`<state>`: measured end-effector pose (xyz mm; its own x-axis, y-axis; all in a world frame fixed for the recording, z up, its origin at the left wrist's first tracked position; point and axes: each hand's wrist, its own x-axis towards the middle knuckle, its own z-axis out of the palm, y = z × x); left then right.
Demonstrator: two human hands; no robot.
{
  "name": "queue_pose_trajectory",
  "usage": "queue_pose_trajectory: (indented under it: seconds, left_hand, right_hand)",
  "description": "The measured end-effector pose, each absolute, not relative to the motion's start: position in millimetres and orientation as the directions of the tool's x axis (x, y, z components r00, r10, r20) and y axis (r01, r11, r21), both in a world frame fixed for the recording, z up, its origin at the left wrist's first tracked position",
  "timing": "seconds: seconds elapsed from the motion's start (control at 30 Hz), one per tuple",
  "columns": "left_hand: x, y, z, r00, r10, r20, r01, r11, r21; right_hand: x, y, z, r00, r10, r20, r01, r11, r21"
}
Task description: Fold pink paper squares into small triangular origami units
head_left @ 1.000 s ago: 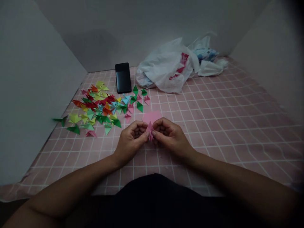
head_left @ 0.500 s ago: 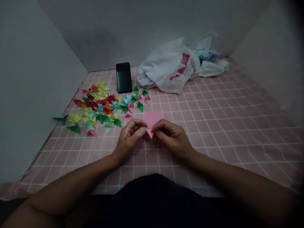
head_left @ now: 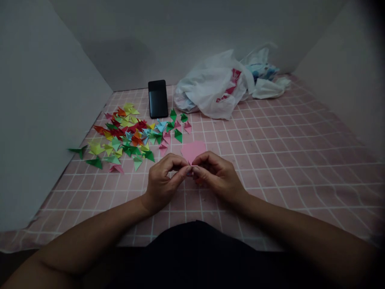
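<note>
My left hand [head_left: 165, 178] and my right hand [head_left: 224, 176] meet above the cloth, thumbs and index fingertips pinched together. Between them they grip a small piece of folded pink paper [head_left: 194, 165], mostly covered by the fingers. Just beyond the fingertips lies flat pink paper [head_left: 193, 150]; whether it is one sheet or a stack I cannot tell. To the left of it spreads a pile of folded paper cranes [head_left: 129, 136] in red, orange, yellow, green, blue and pink.
A black phone [head_left: 158, 99] lies behind the cranes. A crumpled white plastic bag [head_left: 213, 86] with red print sits at the back, beside a blue-and-white packet [head_left: 264, 71]. Pale walls enclose the table, which has a pink checked cloth [head_left: 279, 148].
Both hands have drawn closer, their thumbs now nearly touching. The pink folded point that showed between the fingers is now mostly hidden.
</note>
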<state>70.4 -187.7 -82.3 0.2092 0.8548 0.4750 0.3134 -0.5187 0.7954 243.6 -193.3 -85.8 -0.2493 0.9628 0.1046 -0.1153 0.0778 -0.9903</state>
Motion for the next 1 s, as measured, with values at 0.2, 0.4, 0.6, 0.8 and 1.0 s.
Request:
queue_pose_trajectory:
  seconds: [0.2,0.4,0.6,0.8,1.0]
  left_hand:
    - [71.1,-187.2,-86.0,0.209,0.874,0.438,0.291,-0.483,0.826]
    - [71.4,-187.6,-85.5,0.216,0.857,0.469,0.312,-0.515,0.798]
    - [71.0,-187.5,-86.0,0.201,0.85,0.488,0.326,-0.527,0.785]
    - [71.7,-187.9,-83.1,0.221,0.86,0.459,0.343,-0.509,0.789]
    - [71.5,-189.5,-84.5,0.248,0.896,0.368,0.278,-0.429,0.859]
  right_hand:
    - [245.5,-194.8,-89.3,-0.191,0.949,0.252,0.072,0.27,-0.96]
    - [245.5,-194.6,-87.8,-0.209,0.894,0.396,0.138,0.428,-0.893]
    - [247.2,-195.9,-84.7,-0.239,0.899,0.366,0.118,0.401,-0.908]
    - [246.1,-194.9,-88.1,-0.238,0.907,0.347,0.131,0.383,-0.914]
    - [244.9,-194.1,-86.8,-0.169,0.926,0.337,0.172,0.364,-0.915]
